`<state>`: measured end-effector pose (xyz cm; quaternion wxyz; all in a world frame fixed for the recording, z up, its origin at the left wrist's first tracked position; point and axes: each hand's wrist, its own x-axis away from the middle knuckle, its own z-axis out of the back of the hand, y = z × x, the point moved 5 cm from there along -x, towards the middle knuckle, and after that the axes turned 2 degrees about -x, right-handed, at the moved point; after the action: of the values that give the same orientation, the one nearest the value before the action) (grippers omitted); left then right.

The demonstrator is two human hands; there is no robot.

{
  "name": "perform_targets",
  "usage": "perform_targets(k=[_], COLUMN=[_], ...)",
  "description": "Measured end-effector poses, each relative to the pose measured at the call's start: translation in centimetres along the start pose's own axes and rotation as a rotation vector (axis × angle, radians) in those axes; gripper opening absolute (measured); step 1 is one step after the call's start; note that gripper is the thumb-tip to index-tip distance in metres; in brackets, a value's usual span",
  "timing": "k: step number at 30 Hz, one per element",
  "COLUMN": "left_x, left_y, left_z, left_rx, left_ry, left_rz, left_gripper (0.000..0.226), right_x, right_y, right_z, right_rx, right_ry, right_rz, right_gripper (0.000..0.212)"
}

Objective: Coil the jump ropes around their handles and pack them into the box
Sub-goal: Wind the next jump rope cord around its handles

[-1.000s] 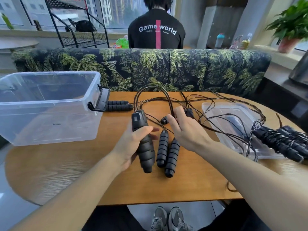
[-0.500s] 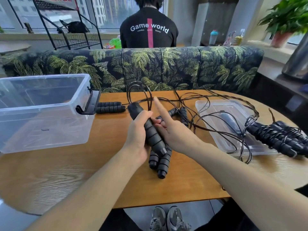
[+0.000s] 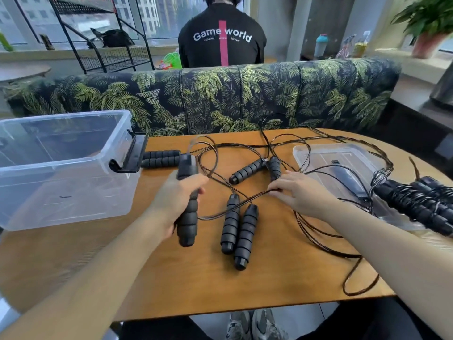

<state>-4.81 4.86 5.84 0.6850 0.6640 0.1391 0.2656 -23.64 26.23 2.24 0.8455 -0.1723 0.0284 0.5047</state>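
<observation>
My left hand (image 3: 175,200) grips a pair of black ribbed jump-rope handles (image 3: 187,217), held upright over the wooden table (image 3: 171,285). My right hand (image 3: 300,192) pinches the thin dark rope (image 3: 247,203) that runs from those handles. Two more handles (image 3: 236,229) lie side by side between my hands. Another pair (image 3: 255,169) lies further back, and a third pair (image 3: 160,158) sits beside the clear plastic box (image 3: 61,168) at the left. The box looks empty. Coiled ropes on handles (image 3: 416,204) lie at the right.
The clear box lid (image 3: 335,165) lies flat on the right, under loose tangled rope. A rope loop (image 3: 353,278) hangs near the table's front right edge. A leaf-patterned sofa back (image 3: 220,96) borders the far side; a person sits behind it, facing away.
My hands have drawn apart: the right hand moved right, off the handles, and now pinches the rope. The left hand lifted its handles more upright, to the left.
</observation>
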Motion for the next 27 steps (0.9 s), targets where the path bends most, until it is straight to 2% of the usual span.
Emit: perform_targets(k=[3, 5, 7, 8, 10, 11, 13, 15, 18, 21, 22, 24, 27], left_x=[0.3, 0.6, 1.2, 1.5, 1.1, 0.6, 0.0, -0.2, -0.6, -0.9, -1.0, -1.6, -2.2], left_y=[0.3, 0.5, 1.1, 1.5, 2.0, 2.1, 2.4, 2.7, 3.1, 3.8, 3.8, 3.5, 2.7], left_z=[-1.1, -2.2, -3.8, -4.5, -5.4, -5.5, -5.7, -5.6, -4.7, -2.1, -0.9, 1.4, 3.6], left_rx=[-0.259, -0.211, -0.174, -0.226, -0.359, -0.438, -0.599, -0.683, -0.607, -0.293, -0.246, -0.263, -0.480], left_ry=[-0.054, -0.175, -0.383, -0.465, -0.514, -0.492, -0.429, -0.381, -0.362, -0.271, -0.218, -0.077, 0.086], left_rz=[-0.061, -0.055, -0.071, -0.098, -0.174, -0.213, -0.306, -0.371, -0.384, -0.306, -0.283, -0.274, -0.271], left_gripper=[0.037, 0.053, 0.049, 0.044, 0.051, 0.057, 0.058, 0.049, 0.040, 0.028, 0.028, 0.032, 0.037], right_x=[-0.7, -1.3, -2.1, -2.4, -3.1, -3.4, -3.4, -3.2, -2.9, -2.0, -1.4, -0.4, 0.3], right_y=[-2.3, -4.1, -5.8, -6.6, -7.3, -7.3, -7.1, -6.9, -5.4, -1.9, -0.7, 1.3, 2.4], right_z=[0.8, 1.2, 1.6, 1.8, 2.0, 1.9, 1.5, 1.5, 1.0, 0.2, 0.0, -0.4, 0.0], right_rx=[-0.133, -0.129, -0.138, -0.152, -0.198, -0.249, -0.380, -0.430, -0.395, -0.323, -0.296, -0.244, -0.242], right_ry=[0.057, 0.108, 0.126, 0.135, 0.135, 0.107, 0.015, -0.056, -0.118, -0.143, -0.151, -0.177, -0.169], right_rz=[0.084, 0.157, 0.211, 0.226, 0.197, 0.168, 0.113, 0.094, 0.058, -0.069, -0.107, -0.168, -0.221], right_gripper=[0.032, 0.035, 0.035, 0.033, 0.018, 0.012, 0.027, 0.033, 0.033, 0.010, 0.011, 0.017, 0.022])
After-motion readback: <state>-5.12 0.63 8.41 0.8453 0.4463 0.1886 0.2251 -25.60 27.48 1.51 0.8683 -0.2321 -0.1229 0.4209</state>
